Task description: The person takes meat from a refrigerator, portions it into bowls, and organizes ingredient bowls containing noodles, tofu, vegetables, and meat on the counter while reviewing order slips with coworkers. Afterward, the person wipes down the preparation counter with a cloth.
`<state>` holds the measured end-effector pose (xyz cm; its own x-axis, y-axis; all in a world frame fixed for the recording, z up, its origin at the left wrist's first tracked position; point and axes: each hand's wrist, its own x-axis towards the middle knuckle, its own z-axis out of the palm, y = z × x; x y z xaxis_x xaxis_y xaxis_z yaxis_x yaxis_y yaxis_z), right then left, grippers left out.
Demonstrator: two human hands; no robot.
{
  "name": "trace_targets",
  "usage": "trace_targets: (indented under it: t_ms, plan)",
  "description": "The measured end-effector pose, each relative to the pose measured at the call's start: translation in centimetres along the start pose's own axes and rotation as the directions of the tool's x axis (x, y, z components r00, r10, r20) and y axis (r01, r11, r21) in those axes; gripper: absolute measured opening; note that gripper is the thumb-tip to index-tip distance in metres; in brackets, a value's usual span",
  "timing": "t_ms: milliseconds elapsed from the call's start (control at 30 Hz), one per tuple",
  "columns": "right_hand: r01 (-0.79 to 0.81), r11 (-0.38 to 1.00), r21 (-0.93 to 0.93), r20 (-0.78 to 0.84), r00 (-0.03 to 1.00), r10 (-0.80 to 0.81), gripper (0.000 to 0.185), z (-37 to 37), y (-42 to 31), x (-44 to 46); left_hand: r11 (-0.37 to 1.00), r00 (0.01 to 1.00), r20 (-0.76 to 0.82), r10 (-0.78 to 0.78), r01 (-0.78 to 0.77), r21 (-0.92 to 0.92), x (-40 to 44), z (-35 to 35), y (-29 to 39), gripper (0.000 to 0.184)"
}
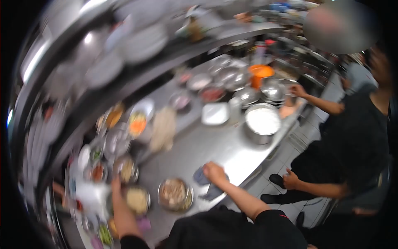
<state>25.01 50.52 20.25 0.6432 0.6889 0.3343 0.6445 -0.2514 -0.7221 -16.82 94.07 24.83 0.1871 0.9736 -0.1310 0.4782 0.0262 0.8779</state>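
Observation:
My right hand (214,172) is closed on a grey-blue cloth (202,177) and presses it on the steel worktop (182,145). Part of the cloth trails below the hand towards the worktop's front edge. My left hand (117,182) reaches out over the left side, at the near edge of a metal bowl (127,169) with pale food; motion blur hides its fingers and whether it touches the bowl. Between my arms stand a metal bowl of pale brownish pieces (173,193) and, further left, a bowl of yellowish crumbly food (137,200).
A large pot with white contents (263,122) stands near the right edge. Behind it are metal bowls (273,89) and an orange container (261,74). A co-worker (352,128) stands at right, one hand by the bowls. A shelf (199,47) overhangs the back.

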Motion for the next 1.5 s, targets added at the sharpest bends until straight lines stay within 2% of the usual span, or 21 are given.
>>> trace_targets:
  t_ms: [33,67,100,133,167,200,233,267,367,467,533,633,700,733,833,933,1033,1267,1367,1467,1500]
  plan:
    - [-0.089,0.995,0.039,0.035,0.996,0.088,0.014,-0.7,-1.2,0.5,0.992,0.992,-0.004,-0.127,0.127,-0.002,-3.9,0.5,4.4,0.052]
    - [-0.147,0.989,0.028,0.049,0.988,0.146,0.017,-1.0,-2.0,0.8,0.987,0.986,-0.106,-0.127,0.116,-0.108,-4.8,1.0,4.4,0.057]
    - [-0.216,0.976,0.006,0.047,0.975,0.215,0.02,-0.6,-2.6,1.4,0.991,0.991,-0.04,-0.131,0.129,-0.036,-3.3,-0.5,2.8,0.064]
    - [-0.171,0.985,0.012,0.043,0.984,0.171,0.021,0.3,-1.5,1.8,0.987,0.989,-0.037,-0.143,0.145,0.069,-2.6,-1.7,1.8,0.069]
    - [-0.225,0.974,-0.028,0.086,0.97,0.227,0.02,1.0,-0.8,2.6,0.985,0.991,-0.072,-0.112,0.12,0.12,-3.1,-2.2,2.0,0.07]
    - [-0.161,0.987,0.025,0.079,0.984,0.158,0.019,1.0,-0.5,3.4,0.986,0.994,-0.003,-0.111,0.111,0.121,-2.9,-3.4,2.4,0.065]
    - [-0.128,0.989,0.071,0.079,0.989,0.122,0.02,1.1,-1.1,4.6,0.977,0.997,-0.043,0.066,-0.056,0.208,0.3,-4.7,-1.6,0.066]
    - [-0.106,0.988,0.112,0.068,0.993,0.098,0.02,1.0,-1.9,5.7,0.982,0.987,-0.04,-0.156,0.159,0.103,-3.2,-4.9,2.9,0.066]
    - [-0.049,0.965,0.259,0.216,0.976,-0.008,0.024,2.6,-6.7,9.4,0.992,0.994,-0.105,0.02,-0.007,0.128,-5.1,-7.9,4.0,0.064]
    - [-0.101,0.927,0.362,0.388,0.92,-0.052,0.024,5.2,-16.0,11.9,0.999,0.991,-0.122,-0.048,0.048,-0.005,-7.3,-11.9,4.6,0.065]
    - [-0.224,0.9,0.375,0.511,0.86,0.001,0.026,8.7,-20.6,13.0,0.999,0.991,-0.128,-0.025,0.023,-0.023,-8.1,-14.8,3.2,0.063]
    - [-0.241,0.895,0.375,0.603,0.797,-0.038,0.031,15.6,-24.0,14.1,0.996,0.986,-0.168,0.004,-0.019,-0.09,-11.1,-18.7,1.7,0.058]
    - [-0.424,0.843,0.332,0.693,0.716,0.087,0.034,19.8,-25.7,14.3,0.993,0.982,-0.191,-0.005,-0.018,-0.121,-13.4,-21.1,-0.2,0.055]
    - [-0.416,0.847,0.33,0.694,0.715,0.081,0.034,21.7,-25.8,14.1,0.99,0.977,-0.215,-0.006,-0.025,-0.137,-14.7,-22.2,-1.0,0.052]
    - [-0.639,0.716,0.281,0.784,0.583,0.213,0.032,25.9,-26.6,13.2,0.983,0.961,-0.274,-0.048,-0.003,-0.182,-19.4,-24.4,-3.1,0.049]
    - [-0.646,0.693,0.321,0.74,0.627,0.243,0.03,27.3,-26.8,11.7,0.972,0.952,-0.286,-0.105,0.037,-0.232,-23.3,-25.1,-5.6,0.048]
    - [-0.658,0.687,0.309,0.753,0.61,0.246,0.028,27.9,-27.3,11.3,0.952,0.965,-0.23,-0.125,0.051,-0.303,-26.4,-24.3,-6.8,0.046]
    - [-0.659,0.592,0.464,0.701,0.682,0.211,0.032,30.1,-27.4,10.8,0.906,0.996,-0.09,-0.025,-0.016,-0.424,-28.3,-20.5,-5.1,0.04]
    - [-0.614,0.648,0.451,0.68,0.706,0.196,0.03,30.0,-28.1,11.2,0.924,0.99,-0.143,0.005,-0.058,-0.377,-27.3,-20.4,-4.8,0.037]
    - [-0.603,0.612,0.511,0.692,0.711,0.123,0.027,28.7,-30.2,12.1,0.943,0.979,-0.203,0.014,-0.08,-0.324,-24.9,-20.7,-5.0,0.035]
    - [-0.582,0.624,0.522,0.685,0.721,0.099,0.029,27.7,-31.7,12.1,0.967,0.97,-0.24,0.036,-0.094,-0.237,-23.7,-20.9,-5.2,0.036]
